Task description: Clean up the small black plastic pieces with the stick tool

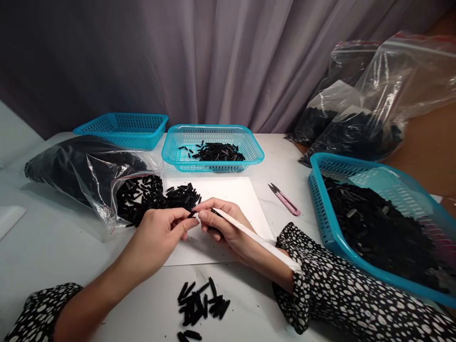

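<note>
My left hand (162, 232) is closed in a pinch on a small black elongated piece (192, 214). Fingertip to fingertip with it, my right hand (228, 225) is closed around a long, narrow white tool (258, 241), which runs back over the wrist to the sleeve; its front end is hidden by the fingers. Both hands are above a white sheet (217, 254). Just behind them, a heap of similar black pieces (183, 194) spills from the mouth of a clear plastic bag (103, 166). Nearer to me, a loose pile of black pieces (195, 306) lies on the table.
A blue basket (213, 128) with black pieces stands behind the sheet, another blue basket (153, 137) at back left. Pink-handled thread snips (285, 199) lie to the right. A large blue basket (320, 209) of black pieces and clear zip bags (381, 95) occupy the right side.
</note>
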Tool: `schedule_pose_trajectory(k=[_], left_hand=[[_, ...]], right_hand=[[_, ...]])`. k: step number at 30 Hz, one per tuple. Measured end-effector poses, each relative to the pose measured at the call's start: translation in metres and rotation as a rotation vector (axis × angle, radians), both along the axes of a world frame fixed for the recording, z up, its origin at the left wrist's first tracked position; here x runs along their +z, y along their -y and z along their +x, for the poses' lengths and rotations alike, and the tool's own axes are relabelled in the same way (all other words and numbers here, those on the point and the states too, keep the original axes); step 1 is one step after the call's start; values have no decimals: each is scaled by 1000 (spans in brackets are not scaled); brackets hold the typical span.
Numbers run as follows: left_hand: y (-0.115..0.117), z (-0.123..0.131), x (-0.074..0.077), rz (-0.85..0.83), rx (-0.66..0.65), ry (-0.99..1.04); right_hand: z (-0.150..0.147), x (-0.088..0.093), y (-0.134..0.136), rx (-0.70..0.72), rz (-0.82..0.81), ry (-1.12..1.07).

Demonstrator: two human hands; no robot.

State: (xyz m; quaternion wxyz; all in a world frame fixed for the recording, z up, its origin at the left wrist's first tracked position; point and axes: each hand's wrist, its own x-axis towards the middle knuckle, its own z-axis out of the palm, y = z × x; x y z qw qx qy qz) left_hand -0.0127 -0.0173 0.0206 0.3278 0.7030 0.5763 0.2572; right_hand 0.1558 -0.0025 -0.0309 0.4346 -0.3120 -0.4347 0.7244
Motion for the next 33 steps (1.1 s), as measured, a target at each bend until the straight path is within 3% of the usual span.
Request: schedule_pose_trajectory(k=[7, 21, 33], left_hand=[[2, 2, 1, 63, -22, -31], [-3, -6, -3, -262, 112, 399], [1, -5, -2, -234, 143, 419]], right_hand=[[1, 3, 2, -9, -21, 8], [7, 6, -5, 11, -232, -142], [9, 6, -4, 63, -208, -170]])
